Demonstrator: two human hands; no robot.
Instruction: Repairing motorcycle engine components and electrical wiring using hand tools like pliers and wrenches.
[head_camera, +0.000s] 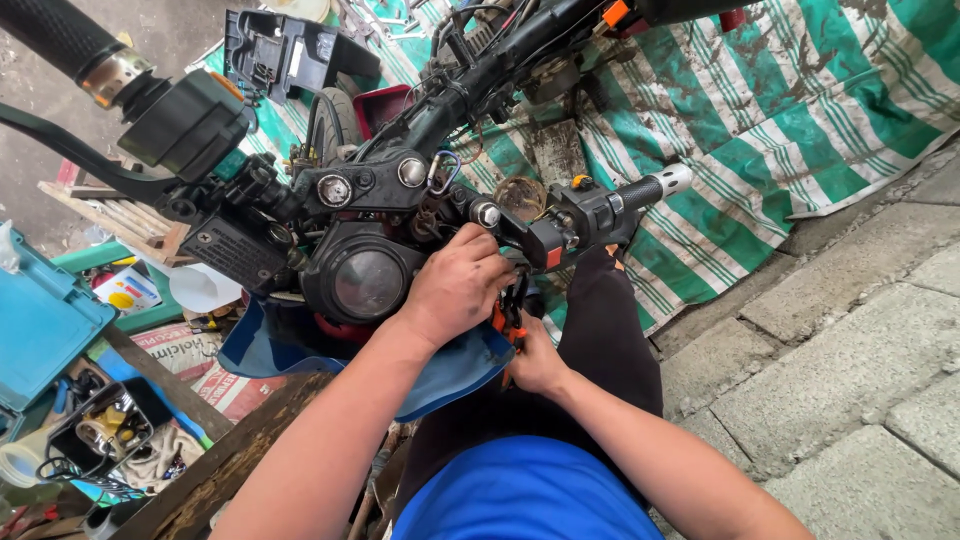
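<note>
View from above of a stripped motorcycle front end (370, 215), handlebar running from upper left to right. The left hand (455, 285) lies knuckles-up over the wiring beside the right-side switch housing (560, 235), its fingers curled down into the cables below the top yoke bolt (487, 213); what they pinch is hidden by the back of the hand. The right hand (537, 362) sits lower, just beneath the left, closed around the handles of orange-and-black pliers (510, 315), which point upward toward the same bundle; the tool tip appears to meet the wires, though the left hand covers the contact point. The round headlight (368, 283) faces the camera just left of the left hand. A carabiner (442, 172) hangs near the yoke. The left grip (60, 35) and lever (70, 150) fill the upper left corner. A green-and-white striped tarpaulin (800, 110) covers the ground beyond; a turquoise toolbox (40, 330) stands open at far left.
</note>
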